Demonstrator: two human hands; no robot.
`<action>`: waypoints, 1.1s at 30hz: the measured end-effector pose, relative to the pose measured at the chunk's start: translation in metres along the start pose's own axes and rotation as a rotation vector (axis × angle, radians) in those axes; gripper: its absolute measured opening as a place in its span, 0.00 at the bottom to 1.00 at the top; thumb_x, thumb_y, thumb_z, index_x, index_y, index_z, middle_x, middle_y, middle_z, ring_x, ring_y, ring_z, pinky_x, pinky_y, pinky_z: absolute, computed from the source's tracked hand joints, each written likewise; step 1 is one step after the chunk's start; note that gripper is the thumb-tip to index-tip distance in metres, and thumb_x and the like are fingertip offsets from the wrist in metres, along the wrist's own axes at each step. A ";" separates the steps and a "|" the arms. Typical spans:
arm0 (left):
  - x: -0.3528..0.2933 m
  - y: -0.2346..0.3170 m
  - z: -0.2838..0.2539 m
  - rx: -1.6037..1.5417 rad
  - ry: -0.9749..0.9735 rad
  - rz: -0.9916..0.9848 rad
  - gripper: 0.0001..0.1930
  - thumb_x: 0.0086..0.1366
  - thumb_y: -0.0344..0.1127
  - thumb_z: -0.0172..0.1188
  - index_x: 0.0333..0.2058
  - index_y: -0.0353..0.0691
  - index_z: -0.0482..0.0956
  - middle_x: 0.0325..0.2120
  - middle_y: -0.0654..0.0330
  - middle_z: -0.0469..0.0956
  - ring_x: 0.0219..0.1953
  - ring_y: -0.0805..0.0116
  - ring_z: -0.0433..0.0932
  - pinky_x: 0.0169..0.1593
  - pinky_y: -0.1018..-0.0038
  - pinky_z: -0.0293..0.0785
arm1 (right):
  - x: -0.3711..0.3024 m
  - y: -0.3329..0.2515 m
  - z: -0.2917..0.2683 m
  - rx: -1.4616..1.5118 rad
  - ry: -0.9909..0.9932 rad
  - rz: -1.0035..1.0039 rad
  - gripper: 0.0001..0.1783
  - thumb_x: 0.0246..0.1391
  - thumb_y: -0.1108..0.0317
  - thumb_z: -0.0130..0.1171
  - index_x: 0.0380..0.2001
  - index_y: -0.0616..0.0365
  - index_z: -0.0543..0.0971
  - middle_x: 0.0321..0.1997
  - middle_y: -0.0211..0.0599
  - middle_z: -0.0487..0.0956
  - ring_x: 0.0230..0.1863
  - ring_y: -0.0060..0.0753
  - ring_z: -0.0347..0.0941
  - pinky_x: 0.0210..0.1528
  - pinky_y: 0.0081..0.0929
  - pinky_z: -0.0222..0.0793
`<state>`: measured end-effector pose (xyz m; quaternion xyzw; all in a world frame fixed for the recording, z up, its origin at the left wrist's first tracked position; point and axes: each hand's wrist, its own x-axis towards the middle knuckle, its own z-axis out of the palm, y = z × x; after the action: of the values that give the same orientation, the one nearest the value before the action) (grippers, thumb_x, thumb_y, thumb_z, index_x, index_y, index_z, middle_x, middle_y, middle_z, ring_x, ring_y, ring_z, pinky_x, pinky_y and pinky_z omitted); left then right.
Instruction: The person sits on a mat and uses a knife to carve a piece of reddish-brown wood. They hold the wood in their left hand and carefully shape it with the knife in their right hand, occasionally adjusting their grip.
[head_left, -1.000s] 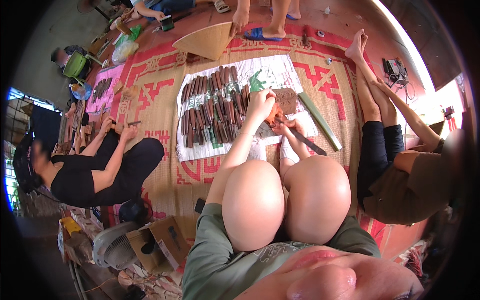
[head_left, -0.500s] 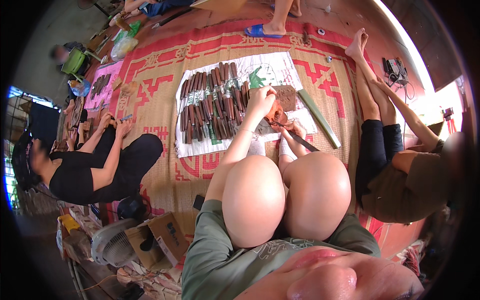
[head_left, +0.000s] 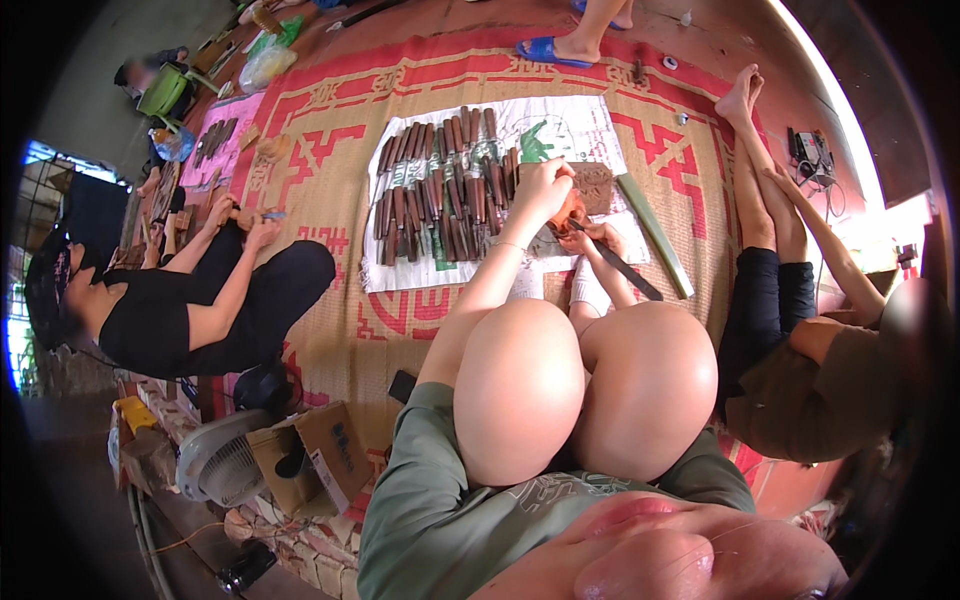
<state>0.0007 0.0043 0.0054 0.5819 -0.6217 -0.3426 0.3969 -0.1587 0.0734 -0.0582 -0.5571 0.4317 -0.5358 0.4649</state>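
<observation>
My left hand (head_left: pixel 545 190) reaches in past my knees with its fingers curled closed over a small reddish-orange carved wood piece (head_left: pixel 567 210). Beside it, my right hand (head_left: pixel 603 240) is closed on a long, dark, flat carving tool (head_left: pixel 635 278), one end at the carving and the other slanting back over my right shin. My fingers partly cover both the piece and the tool's working end. Just beyond the hands lies a brown wooden block (head_left: pixel 594 187) with a rough, carved-looking surface. To the left, rows of wooden-handled carving tools (head_left: pixel 430 190) lie on a white printed sheet (head_left: pixel 377 277).
A green bar (head_left: pixel 655 237) lies right of the sheet on the patterned mat (head_left: pixel 330 190). One person (head_left: pixel 150 320) works at the left; another (head_left: pixel 800 370) sits at the right. A blue sandal (head_left: pixel 555 52) is on someone's foot ahead. A fan (head_left: pixel 225 460) and cardboard box (head_left: pixel 315 458) stand behind left.
The whole view has shifted, so the mat and sheet appear farther right. Both hands stay together at the carved piece, with the tool still in my right hand.
</observation>
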 end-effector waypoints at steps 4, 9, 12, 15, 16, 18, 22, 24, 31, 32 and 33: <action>0.002 -0.005 0.003 0.025 0.027 0.065 0.11 0.54 0.35 0.50 0.32 0.37 0.77 0.24 0.51 0.77 0.28 0.56 0.77 0.35 0.67 0.71 | -0.010 0.022 -0.008 -0.131 -0.049 -0.151 0.10 0.47 0.80 0.59 0.19 0.62 0.68 0.24 0.32 0.74 0.26 0.16 0.67 0.29 0.16 0.63; 0.003 -0.001 0.003 0.010 -0.018 -0.012 0.10 0.54 0.35 0.50 0.32 0.37 0.77 0.25 0.52 0.78 0.28 0.57 0.77 0.34 0.68 0.71 | 0.000 -0.010 0.001 0.122 0.050 0.008 0.09 0.45 0.78 0.61 0.19 0.62 0.70 0.20 0.33 0.75 0.25 0.17 0.72 0.27 0.15 0.67; 0.002 -0.006 -0.002 0.018 0.011 0.047 0.11 0.54 0.35 0.49 0.32 0.37 0.77 0.25 0.52 0.78 0.28 0.58 0.77 0.33 0.68 0.71 | -0.009 0.025 -0.007 -0.096 -0.056 -0.134 0.09 0.47 0.79 0.59 0.21 0.63 0.69 0.24 0.33 0.75 0.27 0.17 0.71 0.30 0.17 0.67; 0.002 -0.007 -0.001 0.009 0.018 0.072 0.11 0.54 0.35 0.49 0.31 0.37 0.77 0.24 0.51 0.77 0.27 0.57 0.77 0.33 0.68 0.71 | -0.007 0.014 -0.004 -0.100 -0.056 -0.065 0.09 0.47 0.80 0.59 0.20 0.63 0.69 0.25 0.33 0.75 0.28 0.17 0.69 0.32 0.17 0.66; 0.002 -0.008 -0.002 0.008 0.003 0.020 0.11 0.54 0.35 0.49 0.31 0.37 0.77 0.23 0.51 0.77 0.26 0.57 0.77 0.32 0.67 0.71 | -0.004 0.006 0.003 0.031 -0.032 0.035 0.10 0.46 0.81 0.60 0.20 0.63 0.69 0.25 0.33 0.75 0.28 0.17 0.68 0.32 0.17 0.65; 0.001 -0.009 -0.001 0.014 0.014 0.017 0.10 0.54 0.34 0.49 0.31 0.37 0.77 0.23 0.51 0.77 0.26 0.58 0.77 0.32 0.67 0.70 | 0.000 -0.017 0.008 0.019 -0.024 0.084 0.10 0.45 0.81 0.61 0.19 0.63 0.69 0.26 0.34 0.75 0.28 0.17 0.68 0.32 0.17 0.65; 0.002 -0.005 0.002 0.008 0.023 0.048 0.10 0.54 0.34 0.49 0.31 0.37 0.77 0.22 0.51 0.76 0.25 0.58 0.76 0.31 0.68 0.70 | -0.011 0.018 -0.010 -0.135 -0.101 -0.152 0.09 0.47 0.82 0.58 0.21 0.64 0.68 0.28 0.35 0.75 0.30 0.18 0.70 0.34 0.17 0.67; 0.003 -0.005 0.003 0.009 0.028 0.072 0.10 0.54 0.34 0.49 0.31 0.37 0.77 0.21 0.51 0.76 0.24 0.58 0.76 0.31 0.68 0.70 | -0.008 0.013 -0.004 0.042 -0.009 -0.079 0.08 0.48 0.80 0.59 0.21 0.64 0.70 0.27 0.35 0.77 0.28 0.19 0.72 0.31 0.17 0.68; -0.001 -0.003 0.004 0.028 0.008 0.072 0.10 0.54 0.33 0.50 0.32 0.37 0.77 0.23 0.51 0.77 0.26 0.57 0.77 0.33 0.68 0.71 | -0.010 0.013 -0.010 -0.198 -0.074 -0.074 0.08 0.49 0.79 0.58 0.23 0.64 0.69 0.29 0.36 0.76 0.28 0.19 0.71 0.31 0.17 0.67; 0.002 -0.002 0.007 0.028 0.039 0.121 0.10 0.54 0.33 0.50 0.32 0.37 0.77 0.23 0.51 0.78 0.27 0.57 0.78 0.33 0.68 0.71 | -0.010 0.026 -0.018 -0.290 -0.101 -0.097 0.08 0.49 0.80 0.58 0.23 0.63 0.67 0.31 0.36 0.76 0.29 0.17 0.69 0.33 0.17 0.66; 0.001 -0.003 0.005 0.032 0.028 0.091 0.10 0.54 0.34 0.49 0.32 0.37 0.77 0.23 0.51 0.78 0.27 0.57 0.78 0.33 0.68 0.71 | -0.010 0.021 -0.013 -0.172 -0.086 -0.077 0.09 0.49 0.80 0.58 0.23 0.63 0.67 0.30 0.36 0.76 0.29 0.17 0.69 0.33 0.17 0.66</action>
<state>-0.0027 0.0028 0.0009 0.5641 -0.6473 -0.3059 0.4114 -0.1722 0.0783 -0.0808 -0.6337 0.4340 -0.4900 0.4123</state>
